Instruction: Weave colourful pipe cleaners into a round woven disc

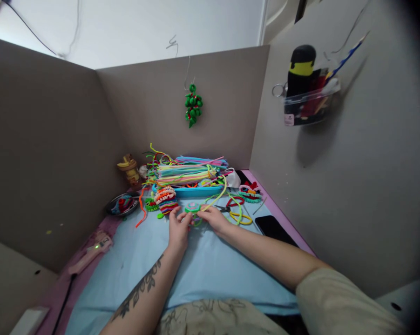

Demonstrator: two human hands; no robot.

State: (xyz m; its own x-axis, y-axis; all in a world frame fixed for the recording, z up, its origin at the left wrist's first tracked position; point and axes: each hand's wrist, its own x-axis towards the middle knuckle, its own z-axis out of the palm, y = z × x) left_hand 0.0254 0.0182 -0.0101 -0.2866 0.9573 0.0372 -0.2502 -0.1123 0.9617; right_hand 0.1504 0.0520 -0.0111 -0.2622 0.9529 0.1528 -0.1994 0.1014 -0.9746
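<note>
A small round disc (192, 208) of fuzzy craft stems, green at the rim with rings of pink and pale teal at its center, was held just above a light blue cloth (231, 274), near the middle of the desk (283, 221). Its patterned face was turned upward and toward the wearer. Nearly circular, it had no marked long axis, though it looked widest from left to right. Purple and green loops (197, 221) showed just below it.

The left hand (179, 226) had its grip closed on the disc's left side; the right hand (213, 218) pinched at the right side, where a pale yellow-green stem (217, 197) rose up and away to the right. Whether the right grip held disc, stem or both could not be told.

Just right of the hands lay scissors (225, 209) and a yellow loop (240, 218), with a phone (274, 229) nearer the wearer. A striped craft piece (167, 207) sat to the left. Beyond, bundles of colored stems (185, 174) were piled over a blue tray (200, 191), beneath a green ornament (193, 107) hung on the partition (227, 102).
</note>
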